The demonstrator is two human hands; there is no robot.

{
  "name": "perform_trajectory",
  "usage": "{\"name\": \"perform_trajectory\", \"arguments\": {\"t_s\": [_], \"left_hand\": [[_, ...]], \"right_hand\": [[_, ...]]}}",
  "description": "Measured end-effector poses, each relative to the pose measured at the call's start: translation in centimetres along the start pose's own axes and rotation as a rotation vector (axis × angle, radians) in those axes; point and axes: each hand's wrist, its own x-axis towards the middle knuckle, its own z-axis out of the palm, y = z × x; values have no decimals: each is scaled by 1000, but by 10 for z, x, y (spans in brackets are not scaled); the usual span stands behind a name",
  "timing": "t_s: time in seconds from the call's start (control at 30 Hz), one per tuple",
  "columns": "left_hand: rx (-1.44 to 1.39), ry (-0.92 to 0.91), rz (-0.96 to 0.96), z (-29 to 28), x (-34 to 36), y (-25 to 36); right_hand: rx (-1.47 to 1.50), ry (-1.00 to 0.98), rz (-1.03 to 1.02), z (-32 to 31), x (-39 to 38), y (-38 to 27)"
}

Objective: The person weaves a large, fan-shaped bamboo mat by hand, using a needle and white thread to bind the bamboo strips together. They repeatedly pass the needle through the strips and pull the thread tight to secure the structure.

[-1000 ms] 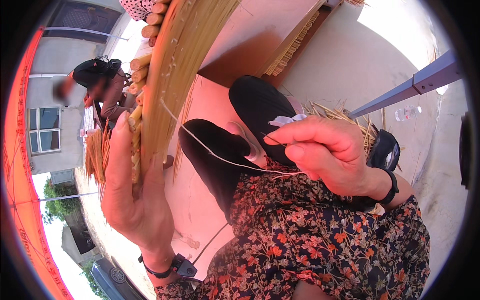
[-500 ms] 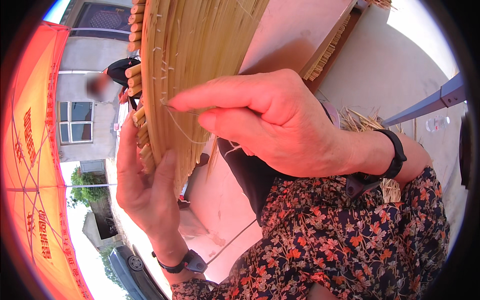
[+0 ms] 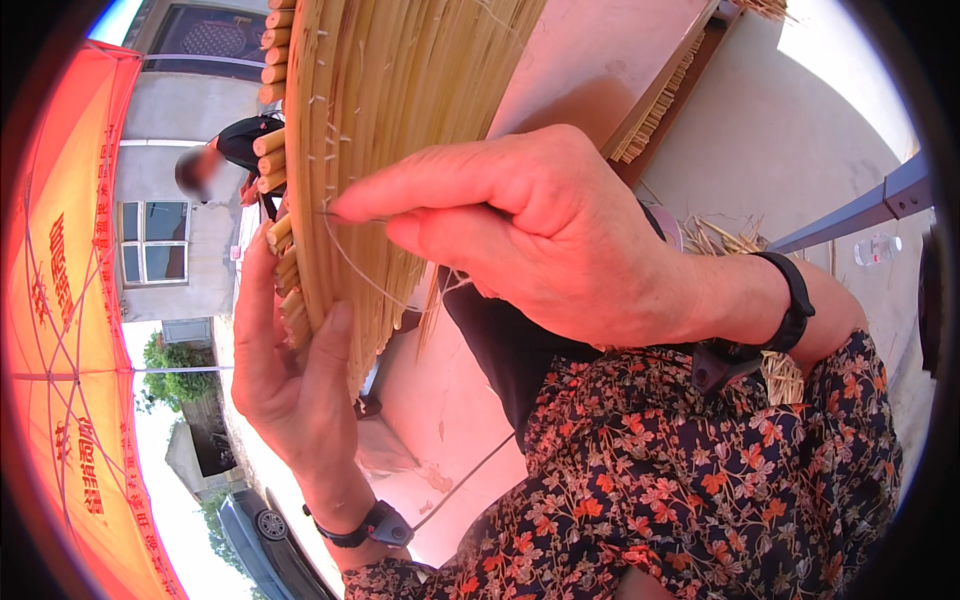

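So we had a long, pale-gold panel of flat straw stalks (image 3: pixel 430 90) up in front of us, left of centre and stretching from near to far, with a row of round tan rods (image 3: pixel 271 161) poking out along its left edge. Our left hand (image 3: pixel 300 400) was clamped around the near part of that edge, thumb on the front face and fingers round by the rods. Our right hand (image 3: pixel 560 240) was over the panel's face, thumb and index finger pinched on a thin dark needle (image 3: pixel 325 213); only a bit of it showed, so we couldn't tell whether it had gone into the straw. A fine white thread (image 3: pixel 358 272) drooped in a loose curve from just beside it back under the right hand, and short white stitches (image 3: pixel 318 100) dotted the panel farther up. Off to the right we had a heap of loose straw (image 3: pixel 722 236) near a blue-grey metal pole (image 3: pixel 862 212), plus a clear plastic bottle (image 3: pixel 878 249). On the far left, a person in black (image 3: pixel 250 140) was leaning over.
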Motion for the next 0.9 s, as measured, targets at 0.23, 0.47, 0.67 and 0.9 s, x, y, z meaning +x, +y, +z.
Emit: {"name": "perform_trajectory", "arguments": {"t_s": [0.23,0.47,0.67,0.9], "left_hand": [[5,6,-16,-3,-4,0],[1,-11,14,-2,-2,-1],[49,-19,17,-3,0,-1],[152,-143,236,15,-28,-10]], "right_hand": [[2,-30,28,-1,-1,-4],[82,-36,-5,-1,1,4],[27,-33,-1,-1,3,1],[60,-45,127,-12,-33,-15]]}}
